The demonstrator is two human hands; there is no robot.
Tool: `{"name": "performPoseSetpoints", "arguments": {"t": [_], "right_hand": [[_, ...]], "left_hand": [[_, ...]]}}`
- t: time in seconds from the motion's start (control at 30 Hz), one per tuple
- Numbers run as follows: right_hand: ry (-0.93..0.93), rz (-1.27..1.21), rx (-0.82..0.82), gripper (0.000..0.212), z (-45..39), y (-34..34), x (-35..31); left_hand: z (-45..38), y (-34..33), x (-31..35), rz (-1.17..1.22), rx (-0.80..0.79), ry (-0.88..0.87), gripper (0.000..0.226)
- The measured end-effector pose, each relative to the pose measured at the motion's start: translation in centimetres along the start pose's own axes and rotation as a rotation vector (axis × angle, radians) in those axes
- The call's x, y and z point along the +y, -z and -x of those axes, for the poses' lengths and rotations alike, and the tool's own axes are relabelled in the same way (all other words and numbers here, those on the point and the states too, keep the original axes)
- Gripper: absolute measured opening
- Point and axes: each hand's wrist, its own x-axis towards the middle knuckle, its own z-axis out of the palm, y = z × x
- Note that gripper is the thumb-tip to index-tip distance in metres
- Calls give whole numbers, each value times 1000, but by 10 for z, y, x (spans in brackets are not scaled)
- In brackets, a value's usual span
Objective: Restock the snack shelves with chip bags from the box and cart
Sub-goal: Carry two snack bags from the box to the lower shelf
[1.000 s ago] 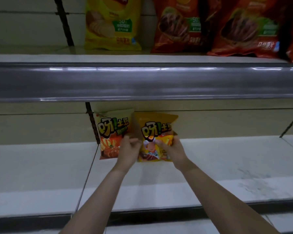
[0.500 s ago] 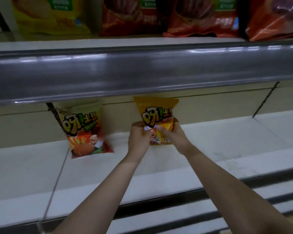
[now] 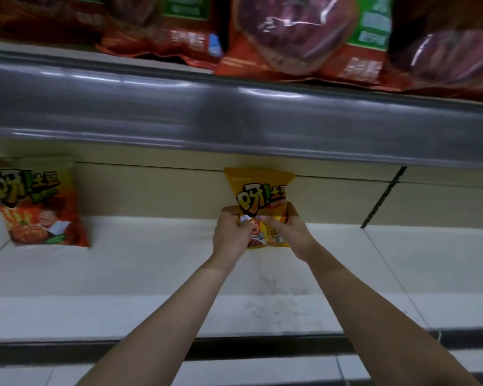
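Your left hand [image 3: 229,235] and your right hand [image 3: 292,232] are both closed around the lower half of the yellow chip bag [image 3: 258,196], just right of the frame's centre. The fingers of each hand curl onto the bag's front from either side, and the thumbs seem to pinch its sides, though the blur there makes the exact hold hard to read. The bag stands upright on the white lower shelf [image 3: 151,263], its top edge against the beige back panel [image 3: 151,190] and just under the grey rail [image 3: 234,115] that fronts the shelf above.

At the left edge of the frame a second bag, the orange-and-green chip bag [image 3: 39,207], stands on the same shelf, tilted a little and leaning toward the back panel, well apart from the one you hold (the same brand lettering shows on both).

Across the top of the frame, large red chip bags [image 3: 290,37] sit in a row on the upper shelf, their lower edges hanging over the rail. A black slotted upright [image 3: 382,199] runs down the back panel at the right.
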Motion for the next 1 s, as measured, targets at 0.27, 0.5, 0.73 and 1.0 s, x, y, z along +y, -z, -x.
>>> {"name": "performPoseSetpoints", "arguments": {"t": [0.27,0.5,0.73,1.0], "right_hand": [[-73,-29,6,75,-3,89,32],[-64,-5,-78,42,-10,105,43],[-89,51,-97,58,-6,113,39],[-170,83,40,57,52,156,27]], "left_hand": [[-1,-100,-10,-122,-7,27,9],[-13,-125,-14,-317,93,-13,9],[-14,-131,-11,-303,133,13,26],[16,-140,4,-298,294,223,41]]}}
